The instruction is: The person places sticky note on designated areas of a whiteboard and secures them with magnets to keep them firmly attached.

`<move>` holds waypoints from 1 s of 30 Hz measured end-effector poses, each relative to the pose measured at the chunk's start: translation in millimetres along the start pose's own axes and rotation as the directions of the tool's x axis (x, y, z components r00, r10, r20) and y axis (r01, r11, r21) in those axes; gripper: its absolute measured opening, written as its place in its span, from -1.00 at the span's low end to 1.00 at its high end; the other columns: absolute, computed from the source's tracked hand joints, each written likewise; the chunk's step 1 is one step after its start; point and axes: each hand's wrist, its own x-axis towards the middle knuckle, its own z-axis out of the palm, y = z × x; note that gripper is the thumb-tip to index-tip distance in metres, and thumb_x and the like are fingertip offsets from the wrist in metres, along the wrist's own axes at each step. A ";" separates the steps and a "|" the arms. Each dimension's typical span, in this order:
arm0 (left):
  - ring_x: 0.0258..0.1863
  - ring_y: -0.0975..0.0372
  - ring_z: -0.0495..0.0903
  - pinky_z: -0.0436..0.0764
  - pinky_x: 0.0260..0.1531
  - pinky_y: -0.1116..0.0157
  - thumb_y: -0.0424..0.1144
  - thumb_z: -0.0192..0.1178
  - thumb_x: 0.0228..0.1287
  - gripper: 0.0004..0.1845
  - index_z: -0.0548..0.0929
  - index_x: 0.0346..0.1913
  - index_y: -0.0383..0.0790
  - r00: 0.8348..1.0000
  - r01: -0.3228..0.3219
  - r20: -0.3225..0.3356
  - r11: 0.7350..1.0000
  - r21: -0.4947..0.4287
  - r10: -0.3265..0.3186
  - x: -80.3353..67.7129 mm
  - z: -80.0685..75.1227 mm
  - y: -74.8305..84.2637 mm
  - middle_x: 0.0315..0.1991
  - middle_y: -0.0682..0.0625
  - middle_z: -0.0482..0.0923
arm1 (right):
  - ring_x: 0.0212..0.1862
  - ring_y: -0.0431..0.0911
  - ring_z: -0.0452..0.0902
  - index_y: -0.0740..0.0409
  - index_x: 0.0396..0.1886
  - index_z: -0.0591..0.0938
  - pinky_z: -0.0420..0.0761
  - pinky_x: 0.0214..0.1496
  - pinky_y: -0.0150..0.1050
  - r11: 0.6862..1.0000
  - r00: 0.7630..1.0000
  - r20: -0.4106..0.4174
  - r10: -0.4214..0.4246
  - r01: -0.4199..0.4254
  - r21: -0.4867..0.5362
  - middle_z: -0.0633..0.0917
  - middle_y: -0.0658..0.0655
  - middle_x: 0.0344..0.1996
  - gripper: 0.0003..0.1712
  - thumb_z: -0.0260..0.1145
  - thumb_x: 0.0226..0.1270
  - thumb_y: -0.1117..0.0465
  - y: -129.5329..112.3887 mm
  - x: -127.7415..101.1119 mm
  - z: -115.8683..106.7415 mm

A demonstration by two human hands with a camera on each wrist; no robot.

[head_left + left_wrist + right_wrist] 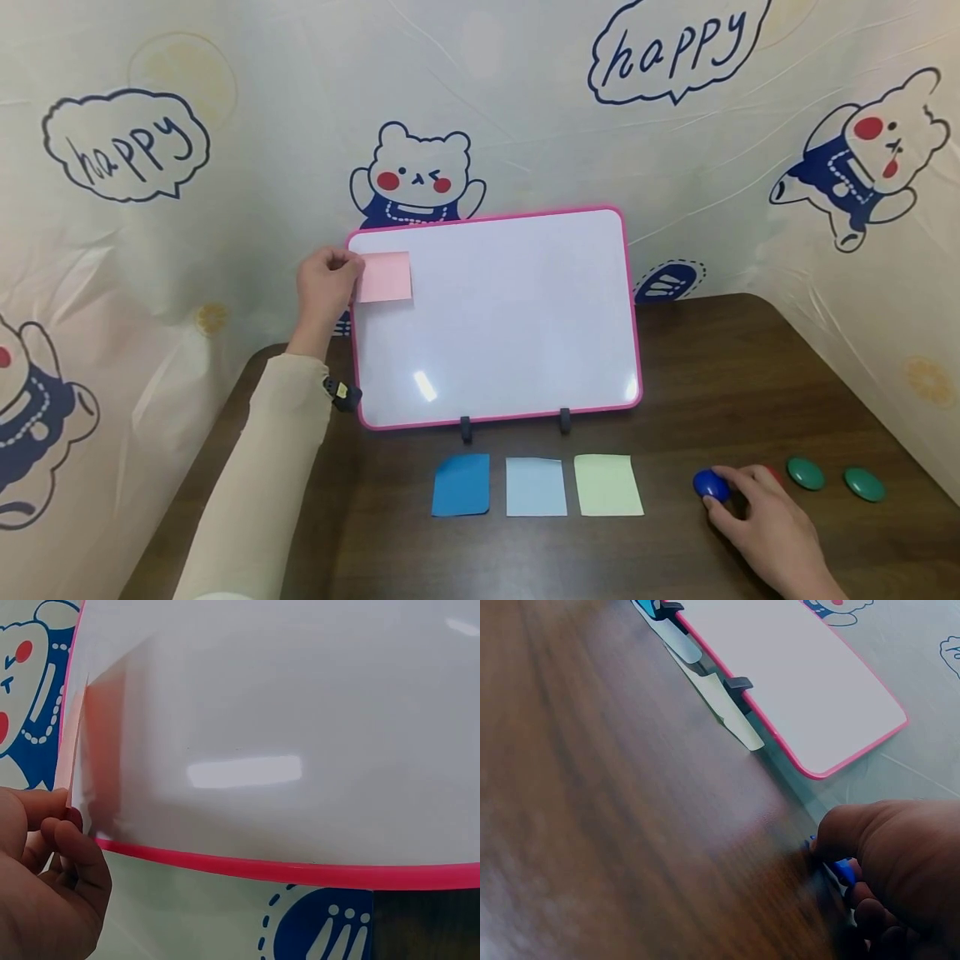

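Observation:
My left hand [327, 287] pinches the left edge of a pink sticky note [386, 277] at the upper left of the whiteboard [495, 325]. In the left wrist view the note [70, 739] stands edge-on, tilted off the board's surface, with its reflection beside it. Over at the right of the table, my right hand [772, 525] has thumb and fingertips around a blue round magnet [711, 485]. Most of that magnet [844, 871] is covered by the fingers in the right wrist view. Behind the right hand, a red magnet [773, 474] shows only a sliver.
Two green magnets [806, 473] lie right of the right hand. Dark blue [461, 486], light blue [536, 487] and pale green [609, 486] notes lie in a row before the board. Black feet [466, 429] support the pink-framed board. A printed curtain [525, 158] hangs behind the wooden table [720, 375].

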 end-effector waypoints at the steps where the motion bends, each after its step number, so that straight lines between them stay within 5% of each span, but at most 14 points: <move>1: -0.17 0.10 0.53 0.65 -0.15 0.31 0.04 0.14 0.47 -0.60 0.62 0.11 -0.20 1.000 -0.001 -0.005 1.000 0.003 0.001 -0.4 0.5 -0.2 -0.03 -0.10 0.55 | -0.28 -0.06 0.49 0.26 0.18 0.63 0.43 -0.39 -0.18 1.000 1.000 0.003 0.001 -0.001 -0.001 0.56 0.18 -0.07 -0.43 0.45 0.28 0.02 0.1 0.1 0.0; 14: -0.12 0.06 0.48 0.60 -0.13 0.22 -0.05 0.07 0.47 -0.64 0.63 0.06 -0.26 0.999 0.012 -0.046 0.998 0.067 -0.008 0.9 7.1 1.9 -0.06 -0.15 0.55 | -0.26 -0.05 0.51 0.26 0.19 0.62 0.44 -0.37 -0.18 1.000 1.000 0.002 0.011 -0.011 0.004 0.56 0.17 -0.07 -0.42 0.43 0.30 0.00 0.0 0.4 1.3; 30: -0.19 0.07 0.48 0.53 -0.23 0.22 -0.15 0.05 0.48 -0.73 0.61 -0.01 -0.28 0.991 -0.066 -0.112 0.991 0.112 0.079 -4.2 16.8 1.5 -0.15 -0.14 0.56 | -0.31 -0.07 0.45 0.27 0.23 0.59 0.40 -0.39 -0.21 0.999 0.998 0.044 0.035 -0.035 0.008 0.55 0.18 -0.06 -0.37 0.39 0.35 -0.07 -0.6 1.8 -0.5</move>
